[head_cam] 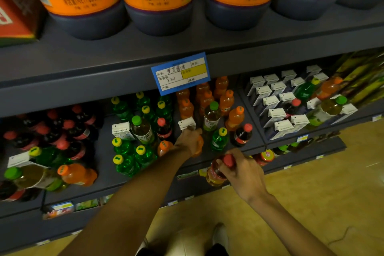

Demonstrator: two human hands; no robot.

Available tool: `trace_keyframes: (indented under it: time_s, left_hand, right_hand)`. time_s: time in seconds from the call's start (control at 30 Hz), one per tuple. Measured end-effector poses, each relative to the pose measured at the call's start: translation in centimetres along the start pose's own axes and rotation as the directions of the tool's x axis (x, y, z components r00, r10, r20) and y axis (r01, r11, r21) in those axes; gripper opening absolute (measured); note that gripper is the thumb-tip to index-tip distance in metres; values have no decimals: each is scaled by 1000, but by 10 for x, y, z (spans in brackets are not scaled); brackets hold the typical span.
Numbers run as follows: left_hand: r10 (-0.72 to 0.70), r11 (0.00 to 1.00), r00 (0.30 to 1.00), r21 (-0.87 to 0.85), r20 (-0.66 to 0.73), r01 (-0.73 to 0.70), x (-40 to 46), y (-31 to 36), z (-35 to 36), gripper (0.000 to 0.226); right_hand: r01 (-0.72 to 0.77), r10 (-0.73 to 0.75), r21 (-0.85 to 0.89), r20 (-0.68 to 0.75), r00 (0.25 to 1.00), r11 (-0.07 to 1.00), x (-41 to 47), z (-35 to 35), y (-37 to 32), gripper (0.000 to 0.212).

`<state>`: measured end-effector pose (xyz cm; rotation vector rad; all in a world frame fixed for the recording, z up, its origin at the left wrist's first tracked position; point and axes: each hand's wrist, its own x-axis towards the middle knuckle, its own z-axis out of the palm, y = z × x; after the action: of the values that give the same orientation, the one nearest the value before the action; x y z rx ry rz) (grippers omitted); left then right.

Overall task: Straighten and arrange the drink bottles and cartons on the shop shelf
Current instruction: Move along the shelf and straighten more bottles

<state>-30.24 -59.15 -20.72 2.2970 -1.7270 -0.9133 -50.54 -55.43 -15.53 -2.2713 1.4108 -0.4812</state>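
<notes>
My left hand (190, 140) reaches onto the middle shelf (108, 174) and grips an orange drink bottle (198, 147); a white carton (186, 123) stands just behind its fingers. My right hand (242, 169) holds a red-capped bottle of yellow drink (217, 171) in front of the shelf edge, tilted. Around them stand green bottles with yellow caps (141, 151), orange bottles (226, 101), cola bottles with red caps (243, 134) and green-capped tea bottles (142, 129), all mixed. An orange bottle (76, 173) and a tea bottle (31, 175) lie on their sides at the left.
Large orange-labelled dark jugs (158, 0) fill the upper shelf, with a blue price tag (180, 72) on its edge. White cartons (276, 102) with stray bottles sit at the right. A lower shelf (301, 151) and the tan floor (311, 203) lie below.
</notes>
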Motion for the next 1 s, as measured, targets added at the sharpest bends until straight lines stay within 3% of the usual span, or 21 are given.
trace_keyframes:
  time_s: [0.2, 0.33, 0.43, 0.63, 1.0]
  left_hand:
    - [25, 998, 1000, 55, -16, -24, -12, -10, -3, 56]
    - [87, 992, 996, 95, -25, -84, -27, -22, -8, 34]
    - [120, 986, 988, 129, -93, -108, -47, -20, -16, 31]
    - [70, 992, 958, 123, -279, -37, -96, -20, -24, 31]
    - [-106, 989, 836, 28, -538, 143, -223, -62, -40, 26]
  right_hand:
    - [25, -25, 13, 0, 1000, 1000, -1, 0, -5, 25]
    - [73, -73, 4, 8, 997, 997, 0, -4, -13, 27]
    - [132, -131, -9, 44, 990, 991, 6, -6, -22, 27]
    - [290, -290, 4, 60, 955, 957, 16, -5, -45, 30]
    - [538, -546, 93, 111, 830, 838, -3, -9, -132, 29]
